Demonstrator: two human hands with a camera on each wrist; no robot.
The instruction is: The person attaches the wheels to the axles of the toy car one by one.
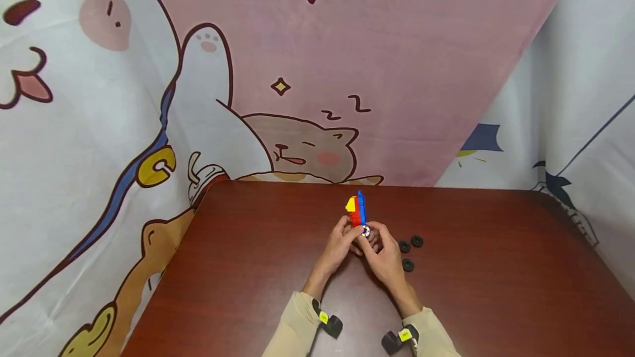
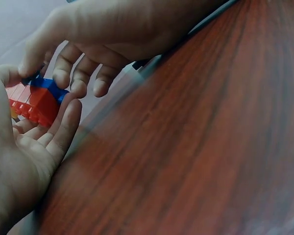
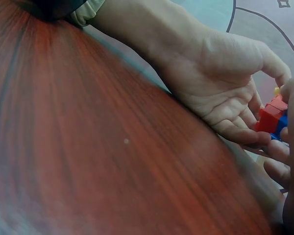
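Note:
Both hands hold a small toy brick vehicle (image 1: pixel 358 211) built of red, blue and yellow bricks, raised above the table with a white wheel hub (image 1: pixel 366 231) at its near end. My left hand (image 1: pixel 336 248) grips it from the left, thumb on top and fingers beneath the red bricks (image 2: pixel 36 105). From the right, my right hand (image 1: pixel 384 255) has its thumb and fingers at the hub. In the left wrist view, a small dark piece (image 2: pixel 32 77) shows under the right thumb, against the blue bricks (image 2: pixel 49 87). The right wrist view shows the red bricks over the left fingers.
Three black toy tyres (image 1: pixel 408 265) lie on the brown wooden table (image 1: pixel 496 269), just right of the right hand. Black wrist cameras (image 1: pixel 333 325) are strapped over the beige sleeves (image 1: pixel 292 324). A cartoon-printed cloth (image 1: pixel 397 70) hangs behind the table and at its sides.

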